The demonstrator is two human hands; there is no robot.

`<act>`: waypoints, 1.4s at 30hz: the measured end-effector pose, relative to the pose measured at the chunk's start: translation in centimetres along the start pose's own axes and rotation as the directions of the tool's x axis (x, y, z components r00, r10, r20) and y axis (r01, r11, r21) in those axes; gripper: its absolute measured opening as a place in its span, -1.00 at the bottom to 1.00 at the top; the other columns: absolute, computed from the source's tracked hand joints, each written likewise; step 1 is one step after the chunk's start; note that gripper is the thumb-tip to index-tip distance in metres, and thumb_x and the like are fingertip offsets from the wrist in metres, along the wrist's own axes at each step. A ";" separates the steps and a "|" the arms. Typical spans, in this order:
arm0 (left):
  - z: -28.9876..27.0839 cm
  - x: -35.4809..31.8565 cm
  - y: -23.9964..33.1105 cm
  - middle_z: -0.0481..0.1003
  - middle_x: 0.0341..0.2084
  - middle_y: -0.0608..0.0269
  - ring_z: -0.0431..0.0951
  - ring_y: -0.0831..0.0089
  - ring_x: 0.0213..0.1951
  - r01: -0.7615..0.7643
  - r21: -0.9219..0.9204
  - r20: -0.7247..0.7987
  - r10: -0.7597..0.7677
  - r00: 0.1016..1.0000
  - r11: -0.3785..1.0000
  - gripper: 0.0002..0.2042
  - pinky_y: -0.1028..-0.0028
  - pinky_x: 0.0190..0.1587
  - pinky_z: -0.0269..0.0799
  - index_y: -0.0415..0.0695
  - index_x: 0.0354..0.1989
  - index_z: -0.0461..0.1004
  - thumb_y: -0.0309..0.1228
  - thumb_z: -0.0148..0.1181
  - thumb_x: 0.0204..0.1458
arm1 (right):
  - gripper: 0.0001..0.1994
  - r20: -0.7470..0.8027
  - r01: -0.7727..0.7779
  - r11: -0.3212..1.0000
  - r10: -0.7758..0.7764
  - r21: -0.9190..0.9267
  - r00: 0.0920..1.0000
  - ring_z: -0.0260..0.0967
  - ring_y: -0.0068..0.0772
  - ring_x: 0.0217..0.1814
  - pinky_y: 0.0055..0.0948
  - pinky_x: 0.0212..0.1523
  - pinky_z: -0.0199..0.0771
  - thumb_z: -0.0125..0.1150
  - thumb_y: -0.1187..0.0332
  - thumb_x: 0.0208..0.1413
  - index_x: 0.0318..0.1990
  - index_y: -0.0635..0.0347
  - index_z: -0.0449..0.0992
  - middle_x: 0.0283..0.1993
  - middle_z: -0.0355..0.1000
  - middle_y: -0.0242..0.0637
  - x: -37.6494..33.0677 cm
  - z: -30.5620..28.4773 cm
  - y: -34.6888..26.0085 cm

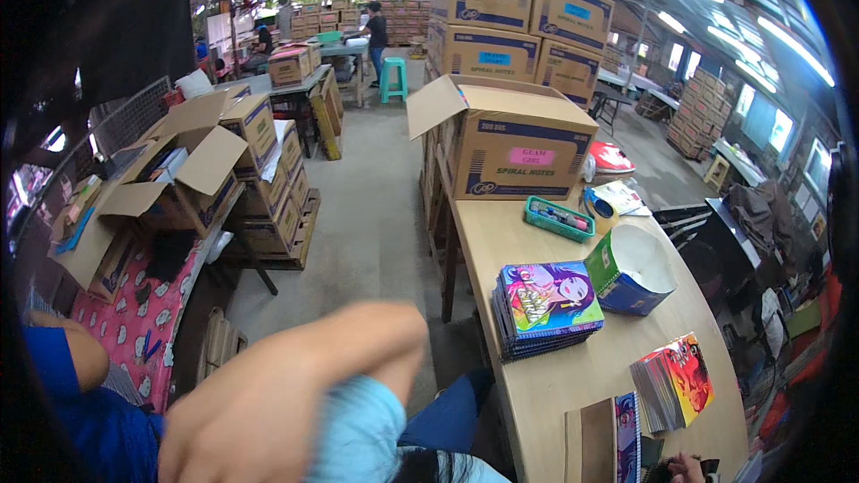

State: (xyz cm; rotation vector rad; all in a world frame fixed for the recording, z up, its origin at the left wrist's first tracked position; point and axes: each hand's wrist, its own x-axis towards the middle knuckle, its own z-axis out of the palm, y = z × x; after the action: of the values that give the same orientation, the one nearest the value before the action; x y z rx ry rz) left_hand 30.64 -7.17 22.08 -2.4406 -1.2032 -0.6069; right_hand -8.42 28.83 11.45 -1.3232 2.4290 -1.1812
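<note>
While grip unreadable on blurred left hand [268,402], pink-labelled open carton [514,148] beyond notebook stack [546,309]

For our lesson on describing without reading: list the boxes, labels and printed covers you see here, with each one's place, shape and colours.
Open carton: table's far end, brown, pink label.
Stacked cartons: behind it, brown, blue labels.
Notebook stack: mid-table, rectangular, colourful cartoon cover.
Small box: beside the stack, green and blue, open.
Open cartons: left, brown.
</note>
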 end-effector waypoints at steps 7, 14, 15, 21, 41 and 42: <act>10.8 -18.9 -21.4 0.12 0.23 0.00 0.18 0.20 0.22 0.626 -0.623 -0.673 -0.729 -0.122 0.470 -0.43 0.23 0.22 0.13 -0.22 0.23 0.14 -0.26 0.14 0.08 | -0.60 -0.031 0.172 0.905 -0.200 -0.389 0.979 0.27 0.09 0.08 -0.17 0.12 0.22 0.15 0.33 0.07 0.08 0.25 0.39 0.03 0.33 0.07 0.2 6.7 -7.8; 17.9 -22.5 -28.7 0.04 0.25 -0.06 0.06 -0.01 0.27 0.979 -0.179 -0.932 -0.303 -0.199 -0.094 -0.33 0.15 0.27 0.02 -0.07 0.33 0.00 -0.32 0.14 0.04 | -0.57 -0.212 -0.126 0.976 0.087 -0.176 0.973 0.37 0.04 0.02 -0.24 0.05 0.34 0.24 0.26 0.06 0.03 0.32 0.41 -0.04 0.41 0.06 2.2 11.8 -5.1; 17.7 -22.5 -28.9 0.11 0.22 -0.06 0.14 0.04 0.25 0.969 -0.197 -0.957 -0.187 -0.224 -0.150 -0.36 0.17 0.25 0.07 -0.07 0.31 0.05 -0.33 0.14 0.04 | -0.58 -0.230 -0.106 0.975 0.059 -0.197 0.971 0.38 0.02 0.01 -0.25 0.04 0.35 0.24 0.27 0.05 0.02 0.33 0.42 -0.05 0.42 0.05 2.5 11.9 -5.4; 17.4 -27.5 -27.8 0.49 -0.25 0.18 0.47 0.46 -0.15 0.766 -0.614 -0.734 -0.495 -0.465 0.192 -0.79 0.42 -0.03 0.36 -0.17 -0.13 0.40 -0.49 0.13 0.03 | -0.67 -0.239 -0.084 0.939 0.002 -0.335 0.971 0.44 -0.13 -0.16 -0.31 -0.05 0.39 0.22 0.34 0.05 -0.04 0.32 0.48 -0.17 0.45 0.00 4.4 12.9 -6.2; 17.4 -30.3 -27.5 0.49 -0.39 0.35 0.46 0.61 -0.30 0.596 -0.691 -0.692 -0.613 -0.381 0.409 -0.82 0.53 -0.16 0.40 -0.25 -0.25 0.49 -0.57 0.21 -0.06 | -0.83 -0.362 0.012 0.949 -0.132 -0.315 0.923 0.32 -0.22 -0.50 -0.31 -0.44 0.30 0.28 0.48 -0.13 -0.38 0.34 0.43 -0.43 0.36 -0.17 8.8 15.5 -0.8; 17.2 -30.5 -27.3 0.50 -0.38 0.34 0.47 0.61 -0.29 0.589 -0.696 -0.682 -0.633 -0.367 0.410 -0.82 0.53 -0.15 0.40 -0.25 -0.24 0.49 -0.57 0.22 -0.07 | -0.83 -0.369 0.008 0.955 -0.122 -0.295 0.921 0.32 -0.21 -0.50 -0.31 -0.45 0.30 0.28 0.48 -0.14 -0.39 0.34 0.43 -0.44 0.36 -0.17 8.9 15.6 -0.7</act>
State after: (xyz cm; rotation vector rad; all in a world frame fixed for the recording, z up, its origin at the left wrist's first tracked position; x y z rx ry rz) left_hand -4.33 -3.12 -5.00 -0.3395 -1.6307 -2.0899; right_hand -6.26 12.93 3.37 -1.3626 2.9554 -1.2389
